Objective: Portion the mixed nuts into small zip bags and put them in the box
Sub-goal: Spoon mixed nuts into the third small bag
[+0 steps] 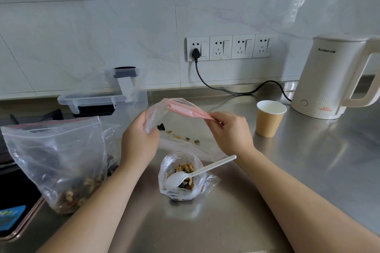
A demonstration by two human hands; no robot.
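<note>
Nearest on the steel counter (308, 170) stood one small bag (181, 187) of mixed nuts, open at the top, with one white plastic spoon (197, 172) resting in it, handle pointing right. To the left stood one large zip bag (55, 162) with nuts at its bottom. Just beyond the small bag, two hands held one zip bag (181, 127) with a pink seal, holding only a few nuts: the left hand (139, 139) gripped its left edge with curled fingers, and the right hand (232, 131) pinched the pink seal between thumb and fingers. Right of them stood one paper cup (269, 118). Farther back were one clear plastic box (109, 92) with its lid tilted up, and one white kettle (333, 78). On the wall sat four sockets (230, 47), one with a black plug (196, 54).
</note>
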